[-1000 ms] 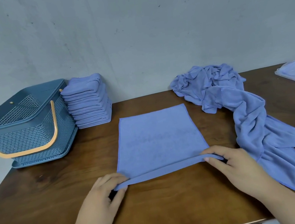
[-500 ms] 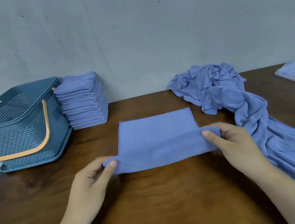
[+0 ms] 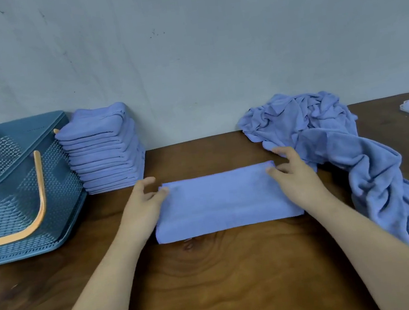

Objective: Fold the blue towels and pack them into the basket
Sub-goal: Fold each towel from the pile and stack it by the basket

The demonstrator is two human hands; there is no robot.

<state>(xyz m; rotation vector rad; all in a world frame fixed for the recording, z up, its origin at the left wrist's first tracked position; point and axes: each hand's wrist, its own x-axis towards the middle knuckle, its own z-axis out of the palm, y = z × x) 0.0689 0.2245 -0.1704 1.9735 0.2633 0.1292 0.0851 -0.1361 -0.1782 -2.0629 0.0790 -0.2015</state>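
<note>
Here, two hands (image 3: 141, 205) (image 3: 298, 182), one folded towel (image 3: 226, 202).

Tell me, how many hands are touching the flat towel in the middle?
2. The left hand touches the far left corner of the folded towel, the right hand its far right corner. No other hands show.

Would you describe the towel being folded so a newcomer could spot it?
On the wooden table, look between the left hand and right hand. That towel lies flat as one neat rectangle, unlike the folded stack beside the basket or the crumpled heap further right.
</note>
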